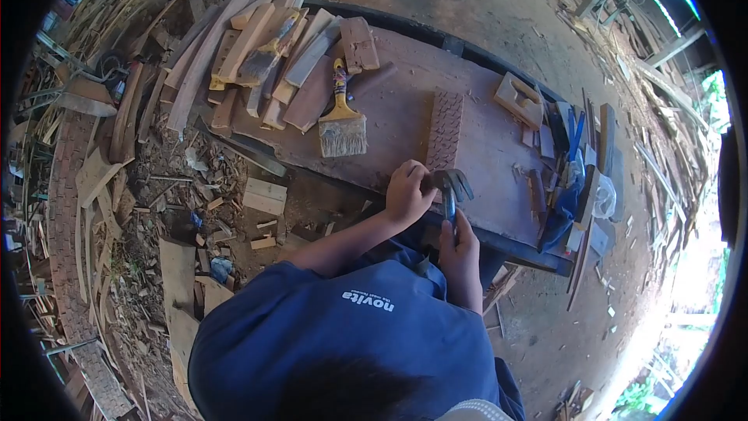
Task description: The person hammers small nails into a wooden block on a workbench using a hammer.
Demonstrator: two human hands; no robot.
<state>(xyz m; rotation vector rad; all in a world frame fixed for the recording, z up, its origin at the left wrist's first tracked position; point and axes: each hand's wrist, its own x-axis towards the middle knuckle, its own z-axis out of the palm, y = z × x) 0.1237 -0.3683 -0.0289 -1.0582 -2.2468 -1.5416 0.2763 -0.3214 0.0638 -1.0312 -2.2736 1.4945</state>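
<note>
A claw hammer [449,195] is upright in my right hand [460,243], whose fingers wrap round its handle near the table's front edge. Its head and claw are at the near end of a carved wooden block [446,129] that lies lengthwise on the table. Beside the hammer head, my left hand [409,194] is closed at the block's near end; what its fingers hold is hidden. Left of the block lies a wide brush [343,121] with a yellow ferrule.
Wood pieces [253,43] are piled on the table's left end, with another brush [265,58] on top. A wooden hand plane [519,100], blue-handled tools [576,134] and a blue cloth [562,214] lie at the right. Scrap wood [265,196] litters the ground.
</note>
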